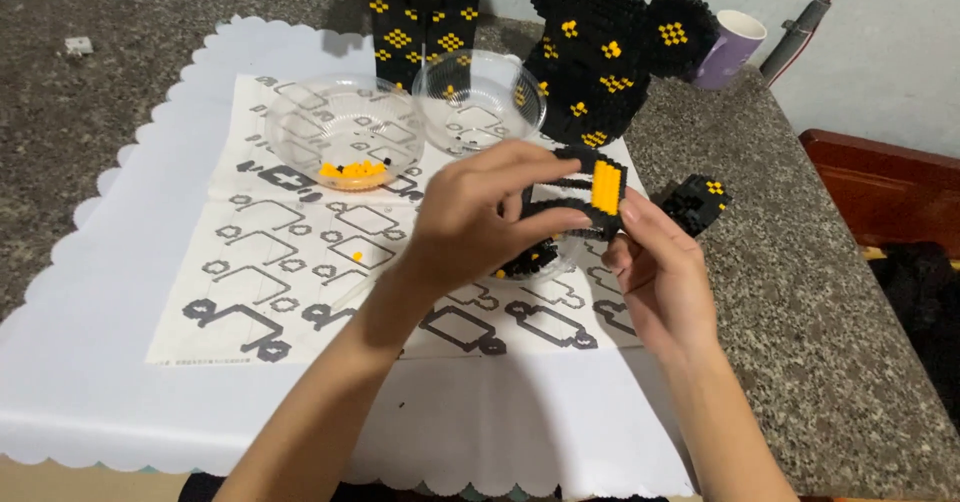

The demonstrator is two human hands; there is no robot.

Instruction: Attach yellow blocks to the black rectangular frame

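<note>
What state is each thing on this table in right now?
Black-and-yellow block piece: held in both hands.
Left hand: gripping it.
Right hand: gripping it.
Left bowl: holds yellow bricks.
Right bowl: nearly empty.
Instruction sheet: spread flat.
Mug: upright.

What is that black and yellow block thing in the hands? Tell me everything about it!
The block piece is a small chunk built of tiny plastic bricks, mostly black, with a bright orange-yellow patch on its right end and a pale stripe across it. It is held up above the printed instruction sheet. The left hand pinches it from the left and the right hand supports it from below right.
</note>
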